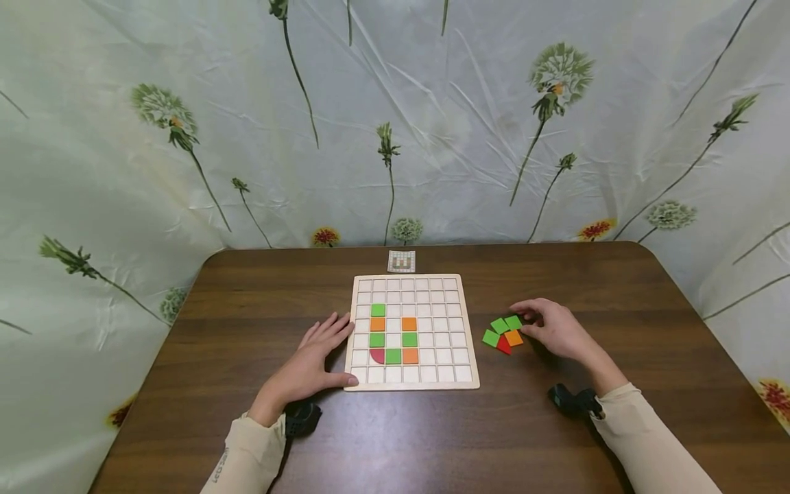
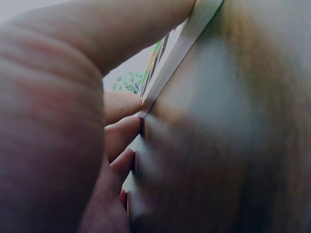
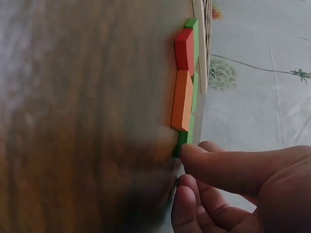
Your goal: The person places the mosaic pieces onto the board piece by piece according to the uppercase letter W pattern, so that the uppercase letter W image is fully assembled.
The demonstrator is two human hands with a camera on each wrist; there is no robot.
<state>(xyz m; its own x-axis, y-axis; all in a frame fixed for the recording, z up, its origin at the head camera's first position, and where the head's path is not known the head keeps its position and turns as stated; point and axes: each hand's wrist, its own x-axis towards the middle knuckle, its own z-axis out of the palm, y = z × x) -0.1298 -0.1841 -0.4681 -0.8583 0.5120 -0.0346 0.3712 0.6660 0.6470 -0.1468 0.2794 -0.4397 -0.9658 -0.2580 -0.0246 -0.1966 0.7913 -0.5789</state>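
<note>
A pale wooden grid board (image 1: 438, 360) lies on the table, with several green and orange square tiles and one dark red quarter-round piece set in its squares. My left hand (image 1: 311, 360) rests along the board's left side, fingers extended against the edge (image 2: 167, 68) and thumb at the near corner. To the right of the board, my right hand (image 1: 555, 329) has thumb and index finger at either side of a green tile (image 1: 513, 322). In the right wrist view its thumb tip meets that green tile (image 3: 183, 141); the other fingers are curled.
Beside that tile lie two more green tiles, an orange tile (image 1: 513, 338) and a red piece (image 1: 504, 345). A small printed pattern card (image 1: 402, 261) lies behind the board at the table's far edge. A flower-printed curtain (image 1: 432, 137) hangs behind the brown table (image 1: 420, 439).
</note>
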